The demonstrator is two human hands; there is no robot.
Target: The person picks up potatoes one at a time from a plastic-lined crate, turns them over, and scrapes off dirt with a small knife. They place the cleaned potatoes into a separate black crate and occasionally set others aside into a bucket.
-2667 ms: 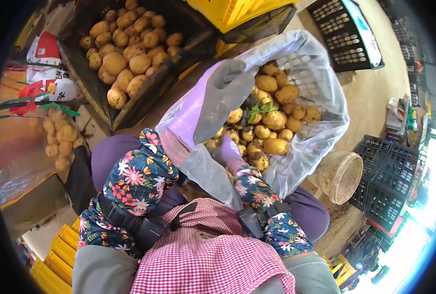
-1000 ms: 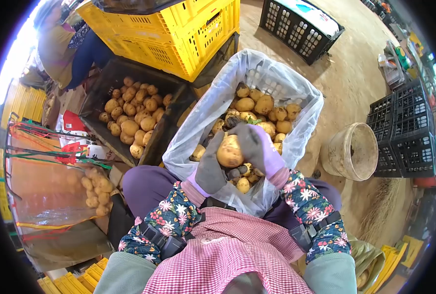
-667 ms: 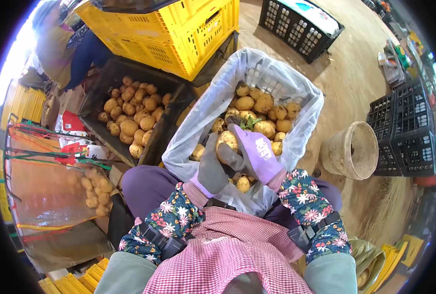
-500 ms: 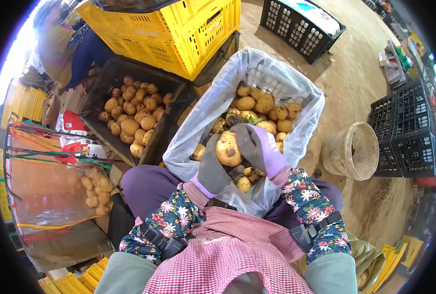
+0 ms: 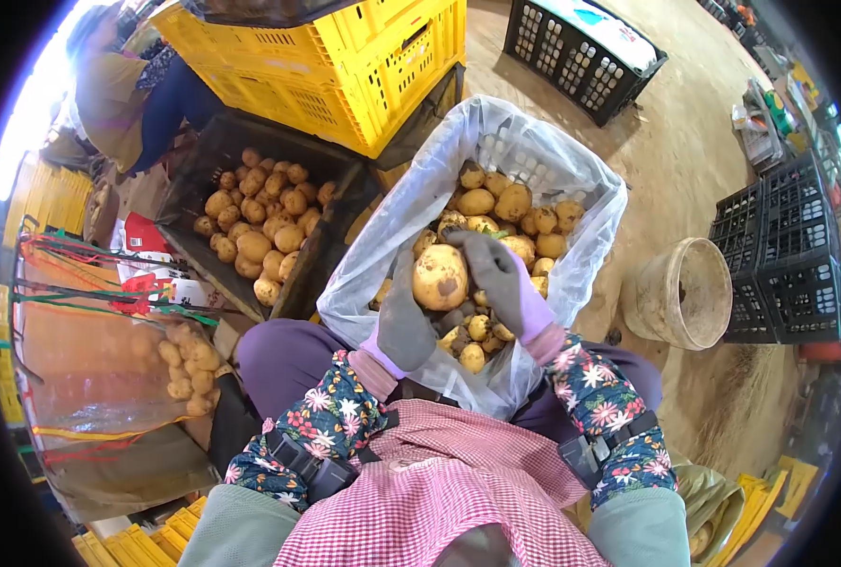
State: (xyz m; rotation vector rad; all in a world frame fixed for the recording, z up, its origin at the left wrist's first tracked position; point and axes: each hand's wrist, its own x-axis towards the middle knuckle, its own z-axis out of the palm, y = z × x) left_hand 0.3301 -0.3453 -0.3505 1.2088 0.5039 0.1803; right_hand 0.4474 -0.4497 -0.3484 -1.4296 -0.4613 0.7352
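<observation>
Held potato: one, large, rounded, pale yellow-tan skin, whole; brown soil patches on its lower right face; held in the left hand, with the right hand at its upper right; raised over the near left part of the plastic-lined crate.

Loose potatoes: many, mixed sizes, round to oval, yellow-brown, several soil-smeared; heaped in the same crate, touching one another, beyond and to the right of the held one; smaller pieces nearest the front.
</observation>
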